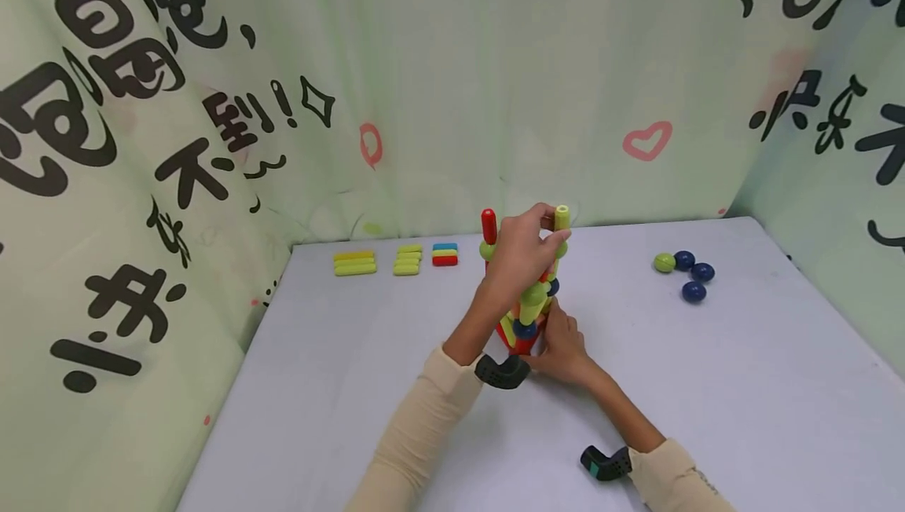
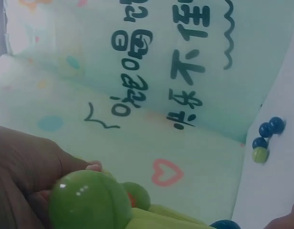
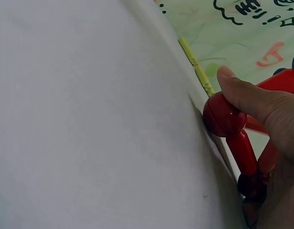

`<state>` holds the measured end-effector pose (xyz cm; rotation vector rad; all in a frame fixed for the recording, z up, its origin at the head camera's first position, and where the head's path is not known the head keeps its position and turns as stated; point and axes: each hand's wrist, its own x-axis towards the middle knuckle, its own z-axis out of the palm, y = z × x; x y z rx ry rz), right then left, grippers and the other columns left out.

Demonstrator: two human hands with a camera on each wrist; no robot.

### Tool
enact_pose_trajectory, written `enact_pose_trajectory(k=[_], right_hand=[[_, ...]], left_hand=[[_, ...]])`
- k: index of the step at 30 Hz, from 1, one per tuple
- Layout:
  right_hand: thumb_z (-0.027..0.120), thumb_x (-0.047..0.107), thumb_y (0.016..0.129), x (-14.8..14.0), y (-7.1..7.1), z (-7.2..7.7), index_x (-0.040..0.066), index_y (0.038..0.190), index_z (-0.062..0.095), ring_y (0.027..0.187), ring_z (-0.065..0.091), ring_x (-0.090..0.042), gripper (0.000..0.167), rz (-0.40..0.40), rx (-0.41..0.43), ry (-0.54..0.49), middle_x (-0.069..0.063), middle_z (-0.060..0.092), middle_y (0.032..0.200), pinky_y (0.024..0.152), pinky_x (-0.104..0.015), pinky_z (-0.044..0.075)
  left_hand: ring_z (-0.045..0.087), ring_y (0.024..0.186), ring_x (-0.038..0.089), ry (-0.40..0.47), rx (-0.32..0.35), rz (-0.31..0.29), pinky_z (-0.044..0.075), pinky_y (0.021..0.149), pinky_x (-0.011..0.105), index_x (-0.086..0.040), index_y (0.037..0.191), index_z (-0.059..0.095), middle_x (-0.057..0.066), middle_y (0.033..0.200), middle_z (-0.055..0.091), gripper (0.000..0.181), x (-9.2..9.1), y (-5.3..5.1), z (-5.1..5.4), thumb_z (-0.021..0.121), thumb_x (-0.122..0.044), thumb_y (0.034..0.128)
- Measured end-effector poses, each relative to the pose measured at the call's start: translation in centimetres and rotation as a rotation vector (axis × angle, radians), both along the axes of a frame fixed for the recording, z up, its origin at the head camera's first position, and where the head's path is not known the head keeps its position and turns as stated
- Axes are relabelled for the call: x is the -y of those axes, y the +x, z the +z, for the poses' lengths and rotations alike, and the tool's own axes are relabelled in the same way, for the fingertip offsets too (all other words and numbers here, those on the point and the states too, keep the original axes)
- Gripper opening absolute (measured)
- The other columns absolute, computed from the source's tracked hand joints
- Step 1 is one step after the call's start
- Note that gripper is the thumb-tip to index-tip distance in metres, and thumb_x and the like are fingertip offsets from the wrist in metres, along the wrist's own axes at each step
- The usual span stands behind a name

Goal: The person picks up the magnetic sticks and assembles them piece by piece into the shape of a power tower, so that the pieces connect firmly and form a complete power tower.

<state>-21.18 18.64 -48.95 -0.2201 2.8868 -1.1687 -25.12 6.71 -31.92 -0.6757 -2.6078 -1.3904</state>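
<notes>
Tower of rods and balls [image 1: 535, 294]: one, standing on the desk [image 1: 721, 394] between the two hands, partly hidden behind the left one.
Left hand [image 1: 522, 253]: one, pinching a single upright yellow rod [image 1: 562, 218] at the tower's top; two green balls [image 2: 92, 200] are showing just beside its fingers in the left wrist view.
Right hand [image 1: 563, 345]: one, gripping the tower's base below the left hand; two red balls [image 3: 225, 114] are showing at its thumb and palm in the right wrist view.
Red rod [image 1: 489, 227]: one, pointing upward just left of the left hand.
Loose balls: four, lying well to the right of both hands, one green [image 1: 664, 262] and three blue [image 1: 694, 292].
Loose rods: three groups, lying left of both hands: long yellow [image 1: 355, 268], short yellow [image 1: 407, 269], and a mixed blue, yellow and red stack [image 1: 445, 260]; rods within each are looking too small to count surely.
Wristbands: two, black, one sitting at each wrist.
</notes>
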Motion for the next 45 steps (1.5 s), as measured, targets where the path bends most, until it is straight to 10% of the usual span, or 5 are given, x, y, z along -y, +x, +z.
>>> enact_pose_trajectory(k=[17,25,30,35,45], right_hand=[[0.081,0.026,0.075,-0.1,0.2,0.4,-0.006,0.145,0.013,0.123,0.031,-0.045,0.103,-0.005,-0.006,0.023,-0.028,0.039,0.134,0.094,-0.066,0.033],[0.087,0.042,0.069,0.0,0.4,-0.5,0.001,0.137,0.026,0.121,0.038,-0.04,0.099,-0.001,-0.04,-0.027,-0.021,0.047,0.125,0.092,-0.062,0.038],[0.087,0.044,0.067,-0.1,0.3,-0.6,0.003,0.141,0.023,0.125,0.035,-0.038,0.106,-0.011,-0.03,-0.033,-0.02,0.045,0.13,0.096,-0.063,0.038],[0.087,0.044,0.067,-0.3,0.4,-0.7,0.001,0.141,0.022,0.126,0.035,-0.038,0.108,0.003,-0.04,-0.026,-0.021,0.044,0.13,0.095,-0.063,0.038],[0.086,0.044,0.068,0.1,0.3,-0.5,0.0,0.143,0.019,0.128,0.033,-0.04,0.11,0.009,-0.036,-0.034,-0.023,0.042,0.131,0.097,-0.065,0.036]], left_hand=[[0.061,0.052,0.008,0.134,0.097,0.021,0.052,0.057,0.016,-0.007,0.125,0.056,0.01,0.117,0.069,0.037,-0.3,-0.2,-0.4,0.066,-0.022,0.0933],[0.057,0.055,0.009,0.306,-0.345,0.126,0.049,0.056,0.014,-0.004,0.116,0.062,0.008,0.099,0.072,0.026,2.3,3.1,0.7,0.063,-0.022,0.0962],[0.059,0.053,0.018,0.502,-0.547,0.206,0.044,0.05,0.018,0.002,0.101,0.061,0.012,0.068,0.064,0.021,5.9,2.0,0.9,0.055,-0.019,0.1004],[0.06,0.062,0.019,0.273,-0.388,0.42,0.049,0.057,0.025,-0.002,0.102,0.065,0.01,0.074,0.068,0.02,9.7,-1.7,-2.4,0.057,-0.021,0.0998],[0.049,0.113,0.037,-0.272,0.028,0.597,0.052,0.085,0.045,-0.009,0.117,0.067,0.021,0.121,0.052,0.028,15.1,-7.3,-13.8,0.064,-0.001,0.0905]])
